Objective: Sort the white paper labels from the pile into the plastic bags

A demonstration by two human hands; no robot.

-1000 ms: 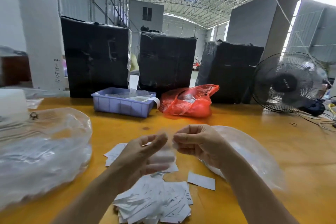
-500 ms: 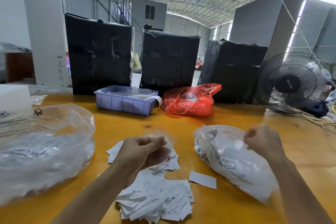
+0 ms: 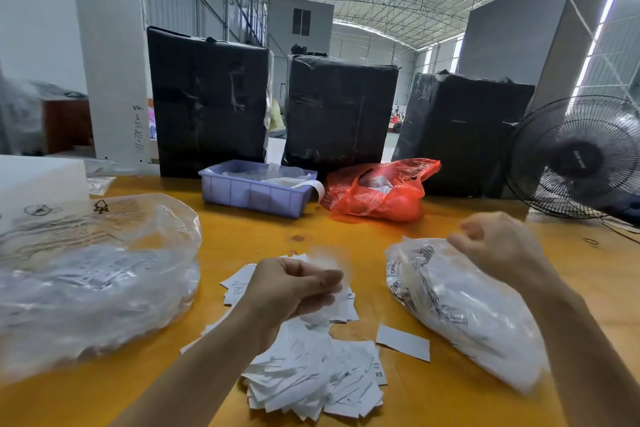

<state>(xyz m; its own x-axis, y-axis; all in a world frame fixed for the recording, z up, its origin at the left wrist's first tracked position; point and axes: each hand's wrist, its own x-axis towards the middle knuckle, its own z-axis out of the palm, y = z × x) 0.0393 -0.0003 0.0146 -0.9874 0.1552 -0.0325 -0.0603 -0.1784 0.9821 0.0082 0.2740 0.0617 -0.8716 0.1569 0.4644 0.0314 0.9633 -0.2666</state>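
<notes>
Her right hand (image 3: 498, 246) has swung out to two o'clock, fingers pinching the bag (image 3: 460, 315) mouth, while her left hand (image 3: 294, 288) pinches a blurred label.

Purple tray (image 3: 254, 196), red bag (image 3: 377, 192), fan (image 3: 576, 158) behind.

Bright, even daylight from roof panels and right-side windows, blown out top right. Soft glare on the tabletop (image 3: 450, 229). Wide-angle bending at edges. Motion blur on the large clear bag (image 3: 86, 281), left hand (image 3: 291, 291) and near bag corner.
</notes>
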